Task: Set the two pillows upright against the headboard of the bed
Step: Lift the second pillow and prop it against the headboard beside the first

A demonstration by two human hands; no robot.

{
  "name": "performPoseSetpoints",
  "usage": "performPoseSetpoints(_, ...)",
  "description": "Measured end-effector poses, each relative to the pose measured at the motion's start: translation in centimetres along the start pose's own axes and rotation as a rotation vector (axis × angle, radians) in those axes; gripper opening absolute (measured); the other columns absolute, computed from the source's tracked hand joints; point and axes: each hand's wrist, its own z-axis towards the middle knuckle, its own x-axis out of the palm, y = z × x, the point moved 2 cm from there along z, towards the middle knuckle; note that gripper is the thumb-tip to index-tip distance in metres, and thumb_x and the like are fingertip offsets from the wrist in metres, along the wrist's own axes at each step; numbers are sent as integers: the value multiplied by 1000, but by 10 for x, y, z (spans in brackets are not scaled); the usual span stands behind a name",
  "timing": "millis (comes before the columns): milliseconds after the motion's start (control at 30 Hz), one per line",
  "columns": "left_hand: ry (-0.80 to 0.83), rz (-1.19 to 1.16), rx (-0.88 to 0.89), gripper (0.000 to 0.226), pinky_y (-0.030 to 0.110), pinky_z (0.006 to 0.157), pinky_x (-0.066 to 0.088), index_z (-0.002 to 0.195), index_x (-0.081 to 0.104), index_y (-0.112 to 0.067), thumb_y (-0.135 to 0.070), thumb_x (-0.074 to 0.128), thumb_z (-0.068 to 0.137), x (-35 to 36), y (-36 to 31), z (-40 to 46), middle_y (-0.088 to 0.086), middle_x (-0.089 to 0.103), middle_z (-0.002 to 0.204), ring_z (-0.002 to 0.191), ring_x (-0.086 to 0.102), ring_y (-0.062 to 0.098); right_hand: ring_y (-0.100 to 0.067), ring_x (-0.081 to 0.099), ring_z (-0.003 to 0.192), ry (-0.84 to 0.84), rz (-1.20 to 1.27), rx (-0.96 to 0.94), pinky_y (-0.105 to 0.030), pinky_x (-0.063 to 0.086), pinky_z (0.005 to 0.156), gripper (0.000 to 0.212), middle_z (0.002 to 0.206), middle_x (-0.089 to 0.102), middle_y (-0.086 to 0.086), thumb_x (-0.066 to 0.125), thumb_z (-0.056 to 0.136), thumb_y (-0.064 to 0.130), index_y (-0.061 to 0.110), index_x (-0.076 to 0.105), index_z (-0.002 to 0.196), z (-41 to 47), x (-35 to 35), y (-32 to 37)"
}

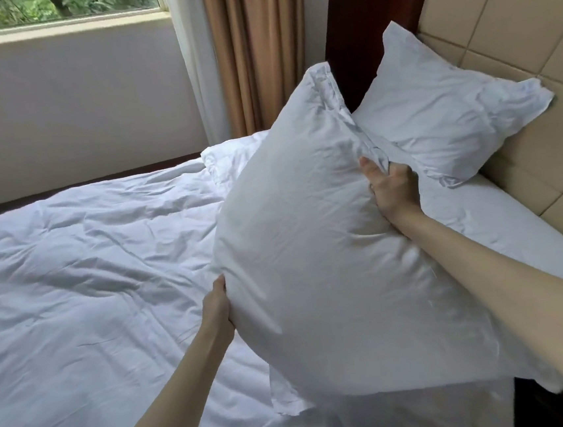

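While both hands' grip lifts near pillow (314,244), far pillow (435,112) leans on headboard (512,19)

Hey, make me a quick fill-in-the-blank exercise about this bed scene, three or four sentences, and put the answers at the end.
1. The pillow held in the air is gripped by ____ hands.
2. The other pillow leans against the tan ____.
3. The right hand grips the held pillow along the edge nearer the ____ pillow.
4. The rumpled duvet is ____ in colour.

Answers: two; headboard; other; white
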Motion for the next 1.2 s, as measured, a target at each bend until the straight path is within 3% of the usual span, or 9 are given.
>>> performPoseSetpoints(200, -11, 50, 39, 62, 34, 71, 49, 131, 49, -2, -50, 43, 92, 58, 4, -9, 12, 62, 121, 101, 60, 28, -21, 52, 53, -3, 0, -97, -30, 35, 52, 61, 45, 53, 5, 53, 81, 62, 14, 41, 45, 45, -39, -9)
performPoseSetpoints(333, -6, 24, 127, 59, 30, 61, 49, 124, 53, -5, -53, 46, 91, 119, 10, -22, 4, 64, 98, 85, 61, 21, -14, 31, 44, -19, -11, -154, -33, 30, 48, 63, 43, 30, 4, 57, 83, 58, 14, 28, 48, 80, -80, -36)
performPoseSetpoints(467, -71, -28, 184, 52, 29, 57, 48, 118, 57, -7, -51, 51, 90, 186, 16, -40, 2, 65, 91, 81, 62, 20, -14, 28, 45, 26, 70, -180, -33, 26, 47, 63, 47, 31, 0, 58, 84, 57, 14, 29, 48, 121, -129, -63)
performPoseSetpoints(567, -77, -51, 214, 57, 31, 66, 51, 127, 55, -5, -49, 53, 90, 235, 22, -54, 8, 66, 111, 95, 63, 26, -9, 28, 43, 34, 118, -191, -28, 27, 46, 64, 47, 29, 1, 61, 83, 55, 15, 26, 46, 152, -168, -77)
performPoseSetpoints(667, -63, -55, 188, 72, 42, 90, 51, 142, 40, -7, -53, 54, 88, 282, 29, -67, 9, 54, 137, 116, 56, 30, -7, 28, 37, 21, 147, -231, -22, 24, 41, 65, 44, 26, 4, 63, 82, 52, 16, 24, 45, 179, -205, -89)
performPoseSetpoints(867, 35, 25, 169, 74, 46, 104, 43, 147, 29, -9, -51, 52, 90, 351, 45, -80, 8, 47, 145, 126, 50, 29, -8, 30, 34, -3, 143, -277, -18, 24, 37, 66, 30, 31, 10, 62, 80, 57, 19, 23, 43, 215, -262, -118)
performPoseSetpoints(967, 112, 97, 197, 37, 34, 80, 53, 114, 59, -12, -41, 51, 93, 372, 50, -83, 5, 67, 113, 102, 61, 23, -7, 31, 34, -34, 108, -273, -20, 25, 40, 65, 31, 33, 11, 59, 75, 64, 20, 23, 44, 226, -281, -127)
performPoseSetpoints(1033, 157, 133, 217, 25, 30, 71, 50, 93, 61, -11, -33, 50, 94, 384, 52, -84, 4, 68, 92, 87, 59, 20, -8, 31, 35, -46, 77, -268, -28, 26, 44, 65, 31, 34, 10, 57, 73, 67, 20, 23, 44, 231, -290, -132)
performPoseSetpoints(1200, 263, 209, 211, 23, 29, 68, 52, 92, 64, -14, -24, 44, 96, 413, 54, -79, 0, 71, 88, 80, 64, 16, -8, 31, 38, -92, -17, -297, -29, 27, 48, 65, 34, 31, 8, 58, 78, 61, 18, 23, 45, 237, -308, -143)
